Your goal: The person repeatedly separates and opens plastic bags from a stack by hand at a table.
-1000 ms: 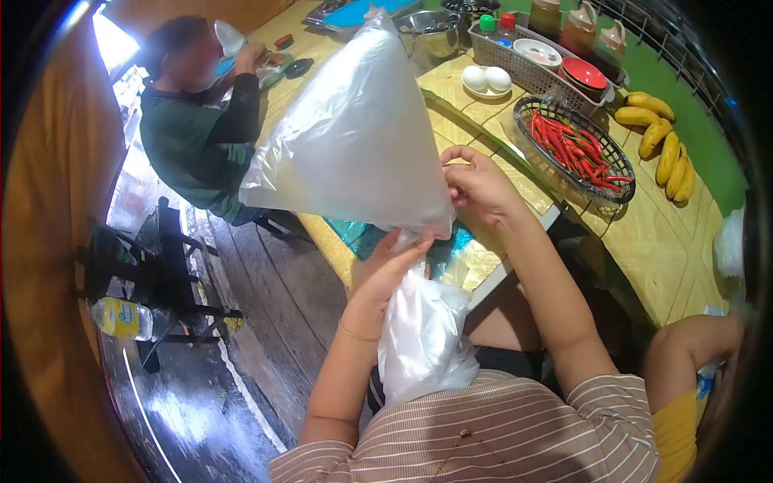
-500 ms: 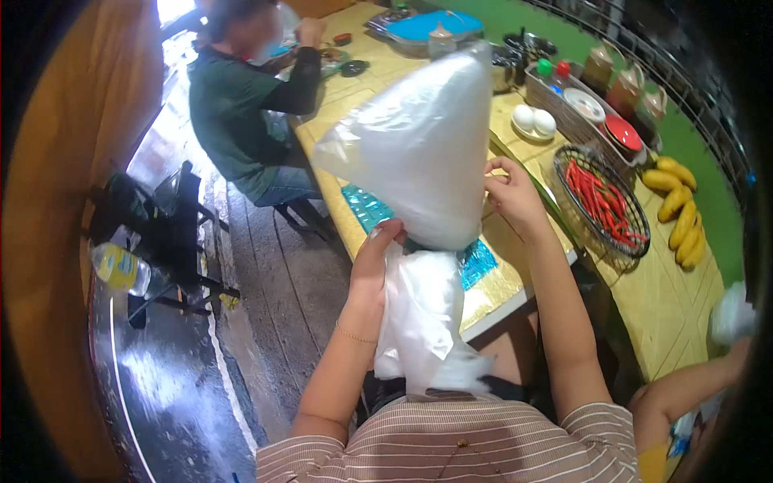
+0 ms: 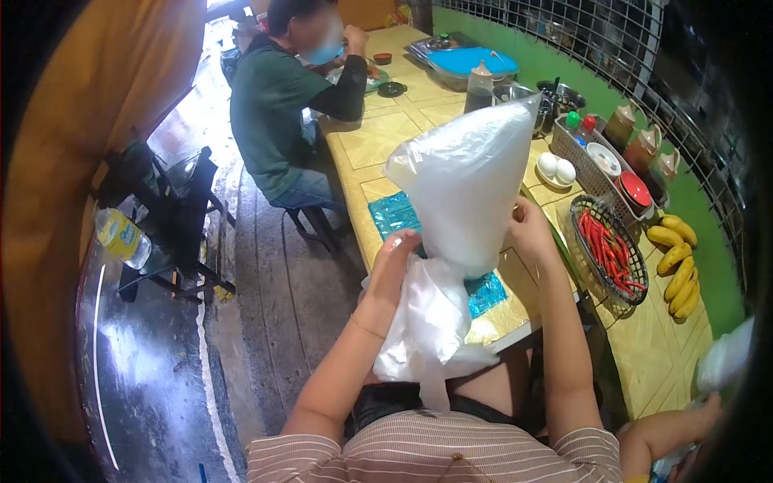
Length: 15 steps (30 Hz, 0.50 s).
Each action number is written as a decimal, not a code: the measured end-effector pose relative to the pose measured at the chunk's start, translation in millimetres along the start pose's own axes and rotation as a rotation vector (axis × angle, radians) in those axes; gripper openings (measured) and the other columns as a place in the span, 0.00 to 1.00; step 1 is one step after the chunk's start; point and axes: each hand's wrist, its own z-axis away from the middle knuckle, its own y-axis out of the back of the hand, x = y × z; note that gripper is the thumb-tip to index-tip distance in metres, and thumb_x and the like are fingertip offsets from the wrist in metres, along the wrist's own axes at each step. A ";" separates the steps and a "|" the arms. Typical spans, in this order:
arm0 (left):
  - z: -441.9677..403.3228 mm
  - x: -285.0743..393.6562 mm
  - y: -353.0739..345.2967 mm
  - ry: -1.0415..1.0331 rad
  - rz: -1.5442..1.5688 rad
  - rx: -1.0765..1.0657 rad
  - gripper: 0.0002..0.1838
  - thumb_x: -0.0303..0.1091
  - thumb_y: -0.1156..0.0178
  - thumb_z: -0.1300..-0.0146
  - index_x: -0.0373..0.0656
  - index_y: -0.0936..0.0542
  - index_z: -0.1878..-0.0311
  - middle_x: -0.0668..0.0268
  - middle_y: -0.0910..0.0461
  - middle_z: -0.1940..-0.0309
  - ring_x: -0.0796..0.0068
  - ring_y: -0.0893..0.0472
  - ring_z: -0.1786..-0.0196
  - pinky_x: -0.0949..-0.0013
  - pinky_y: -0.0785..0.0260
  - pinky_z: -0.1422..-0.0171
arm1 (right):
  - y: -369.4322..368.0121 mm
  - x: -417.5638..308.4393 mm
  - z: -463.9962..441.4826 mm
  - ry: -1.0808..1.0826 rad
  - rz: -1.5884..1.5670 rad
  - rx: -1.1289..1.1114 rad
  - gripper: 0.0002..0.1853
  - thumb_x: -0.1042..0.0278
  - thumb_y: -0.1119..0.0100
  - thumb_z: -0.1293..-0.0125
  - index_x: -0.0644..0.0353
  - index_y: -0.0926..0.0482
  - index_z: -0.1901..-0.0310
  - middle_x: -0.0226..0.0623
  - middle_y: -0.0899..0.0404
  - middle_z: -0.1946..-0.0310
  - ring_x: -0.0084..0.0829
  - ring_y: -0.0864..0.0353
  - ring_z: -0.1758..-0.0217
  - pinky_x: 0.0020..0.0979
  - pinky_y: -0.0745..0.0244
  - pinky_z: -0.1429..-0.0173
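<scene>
Left hand (image 3: 391, 264) flanks puffed plastic bag (image 3: 475, 193) at narrow waist, likely steadying it; right hand (image 3: 531, 233) curled alongside (can't tell either grip)

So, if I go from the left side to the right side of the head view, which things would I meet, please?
Bottle with yellow label → seated person in green → puffed plastic bag → red chilies → bananas.
</scene>
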 end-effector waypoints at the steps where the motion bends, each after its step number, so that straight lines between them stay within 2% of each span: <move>1: -3.9 3.0 -1.7 -0.009 0.004 0.003 0.08 0.32 0.48 0.42 0.39 0.25 0.62 0.68 0.26 0.69 0.80 0.27 0.66 0.78 0.34 0.60 | 0.5 -7.3 -4.7 0.008 0.002 -0.005 0.06 0.79 0.48 0.46 0.64 0.27 0.65 0.25 0.28 0.81 0.16 0.32 0.79 0.19 0.37 0.75; 3: -15.5 10.7 -7.3 -0.079 0.042 -0.054 0.10 0.33 0.48 0.41 0.38 0.25 0.59 0.67 0.24 0.67 0.80 0.26 0.65 0.78 0.33 0.59 | 0.6 -29.6 -14.0 -0.065 -0.280 -0.087 0.08 0.76 0.45 0.47 0.64 0.26 0.64 0.26 0.26 0.77 0.16 0.30 0.77 0.19 0.34 0.72; 4: -21.3 13.5 -11.1 -0.085 0.048 -0.052 0.10 0.33 0.48 0.41 0.38 0.25 0.59 0.67 0.24 0.67 0.80 0.26 0.65 0.78 0.33 0.59 | 1.2 -31.7 -18.8 -0.107 -0.363 -0.177 0.13 0.74 0.43 0.48 0.67 0.26 0.59 0.31 0.24 0.69 0.19 0.28 0.71 0.22 0.31 0.68; 6: -30.0 16.8 -17.0 0.114 -0.001 -0.139 0.12 0.33 0.49 0.40 0.37 0.26 0.57 0.65 0.24 0.63 0.80 0.25 0.62 0.77 0.33 0.57 | -6.0 -40.7 -22.3 -0.038 -0.337 -0.240 0.16 0.73 0.42 0.49 0.67 0.27 0.57 0.33 0.24 0.66 0.21 0.27 0.68 0.23 0.30 0.66; 8: -38.5 12.5 -15.5 0.117 -0.023 -0.148 0.11 0.33 0.49 0.40 0.36 0.26 0.58 0.65 0.23 0.63 0.79 0.25 0.62 0.77 0.33 0.58 | -11.2 -45.5 -26.3 0.037 -0.311 -0.298 0.18 0.73 0.41 0.49 0.68 0.27 0.55 0.36 0.24 0.63 0.23 0.26 0.65 0.25 0.29 0.64; 10: -45.4 8.4 -15.0 0.119 -0.048 -0.162 0.11 0.32 0.49 0.40 0.35 0.25 0.58 0.65 0.23 0.63 0.79 0.25 0.63 0.77 0.33 0.58 | -14.5 -41.9 -28.5 0.004 -0.424 -0.323 0.21 0.71 0.40 0.49 0.70 0.29 0.53 0.39 0.25 0.58 0.27 0.26 0.61 0.28 0.28 0.61; 13: -41.8 9.3 -14.5 0.011 -0.044 -0.139 0.11 0.31 0.49 0.40 0.36 0.25 0.58 0.65 0.23 0.64 0.79 0.24 0.64 0.77 0.32 0.58 | -17.9 -44.6 -25.4 -0.050 -0.418 -0.311 0.21 0.71 0.40 0.49 0.70 0.29 0.53 0.41 0.25 0.58 0.26 0.26 0.61 0.28 0.28 0.60; 14: -44.5 6.0 -10.2 0.021 -0.001 -0.216 0.10 0.31 0.49 0.41 0.36 0.25 0.59 0.65 0.23 0.64 0.79 0.24 0.64 0.77 0.32 0.59 | -18.0 -37.7 -27.9 -0.052 -0.416 -0.312 0.21 0.71 0.40 0.49 0.70 0.29 0.53 0.41 0.25 0.58 0.26 0.26 0.61 0.28 0.28 0.60; 15: -44.5 5.0 -8.0 0.032 0.043 -0.293 0.09 0.30 0.49 0.41 0.37 0.25 0.60 0.66 0.23 0.65 0.79 0.24 0.64 0.77 0.32 0.59 | -18.2 -27.0 -31.8 -0.153 -0.404 -0.302 0.21 0.71 0.41 0.49 0.70 0.29 0.53 0.40 0.25 0.59 0.27 0.26 0.62 0.28 0.28 0.60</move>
